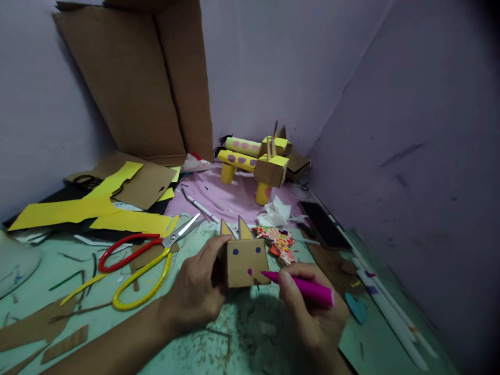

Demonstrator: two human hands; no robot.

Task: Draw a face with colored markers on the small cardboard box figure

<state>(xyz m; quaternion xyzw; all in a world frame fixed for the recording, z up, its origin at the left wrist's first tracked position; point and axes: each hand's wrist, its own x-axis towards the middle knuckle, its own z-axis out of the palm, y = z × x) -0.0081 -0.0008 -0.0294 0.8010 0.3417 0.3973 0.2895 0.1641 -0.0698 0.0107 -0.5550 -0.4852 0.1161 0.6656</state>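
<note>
A small cardboard box head with two pointed ears faces the camera; it bears two blue dots and one magenta dot. Fingers of my left hand are wrapped round its left side. In my right hand is a magenta marker, its tip at the box's front, right of the magenta dot. Scissors with one red and one yellow handle lie to the left of my left hand. Behind the box, a floral-patterned piece lies on the table.
Two yellow tube animals with box heads stand on pink cloth at the back. Yellow paper strips and cardboard scraps lie left. A phone and white markers lie right. A large cardboard box leans on the wall.
</note>
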